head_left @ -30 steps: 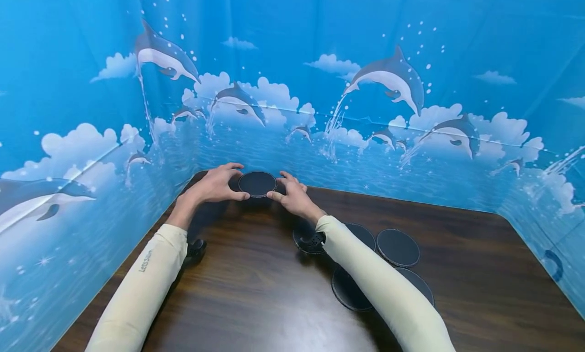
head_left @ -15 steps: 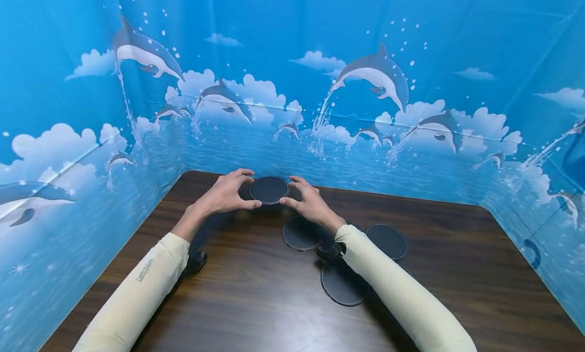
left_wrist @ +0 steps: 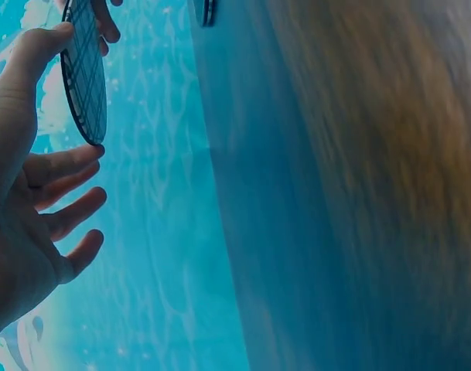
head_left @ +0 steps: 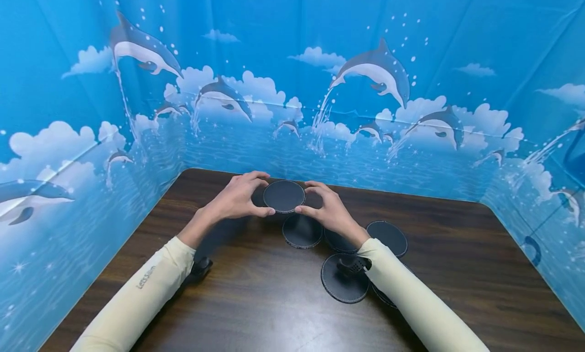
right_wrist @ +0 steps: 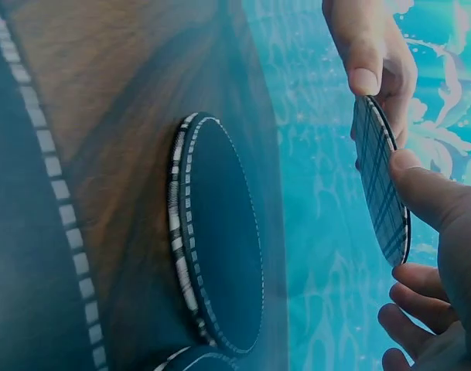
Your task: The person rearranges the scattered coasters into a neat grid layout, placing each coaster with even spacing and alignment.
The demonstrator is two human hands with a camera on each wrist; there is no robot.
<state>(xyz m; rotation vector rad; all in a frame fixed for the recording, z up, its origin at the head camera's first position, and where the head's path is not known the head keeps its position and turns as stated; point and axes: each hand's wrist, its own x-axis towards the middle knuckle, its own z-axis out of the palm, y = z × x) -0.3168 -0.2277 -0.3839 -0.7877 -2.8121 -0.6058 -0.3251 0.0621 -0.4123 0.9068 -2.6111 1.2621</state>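
Note:
Between my two hands is a round black coaster (head_left: pixel 284 196) with a stitched rim, held near the back of the table. My left hand (head_left: pixel 235 196) pinches its left edge with thumb and fingertips. On the opposite edge, my right hand (head_left: pixel 332 210) grips it the same way. A plaid underside shows on the held coaster (left_wrist: pixel 87 85) in the left wrist view, and the coaster is raised off the table. Just in front of it lies another black coaster (head_left: pixel 302 232), thick at its edge in the right wrist view.
More black coasters lie to the right: one at the back (head_left: pixel 387 238), one nearer (head_left: pixel 345 286), and others partly hidden under my right forearm. Dark wood-grain table (head_left: pixel 256 301) runs up to a blue dolphin-print curtain (head_left: pixel 338 154) at the back and sides.
Both hands have carried the held coaster rightward and a little nearer to me, to just behind the coaster group. The head view has also swung slightly right.

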